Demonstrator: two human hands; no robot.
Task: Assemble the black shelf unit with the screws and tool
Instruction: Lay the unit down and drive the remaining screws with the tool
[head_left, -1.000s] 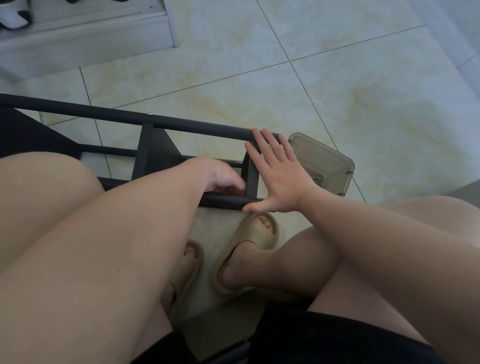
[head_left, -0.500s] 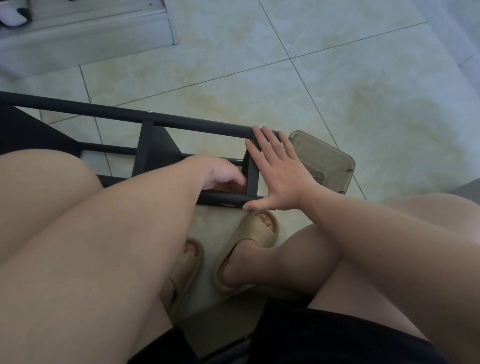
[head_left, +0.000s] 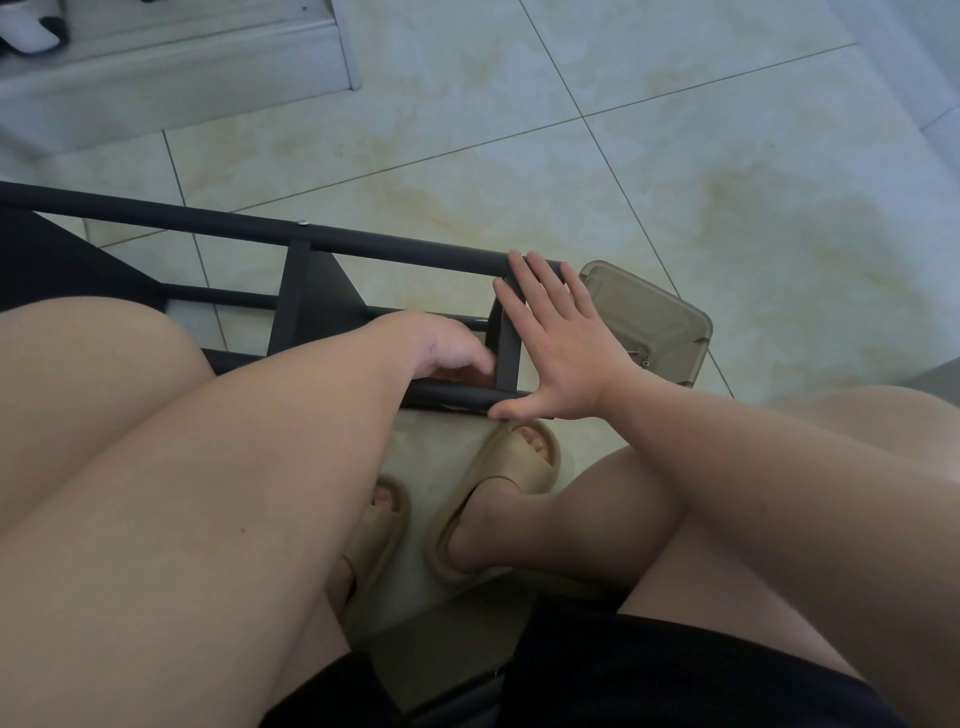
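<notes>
While the shelf (head_left: 363, 245) lies on its side on the floor (head_left: 649, 156) by my knees, my right hand (head_left: 561, 353) rests flat on its end, fingers straight, holding nothing. My left hand (head_left: 441, 349) reaches inside the frame with bent fingers; I cannot tell if it holds anything. A box (head_left: 652, 322) sits just beside the right hand.

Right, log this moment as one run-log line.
right hand: flat against shelf frame end | left hand: inside frame, fingers hidden | plastic box: beside frame
</notes>
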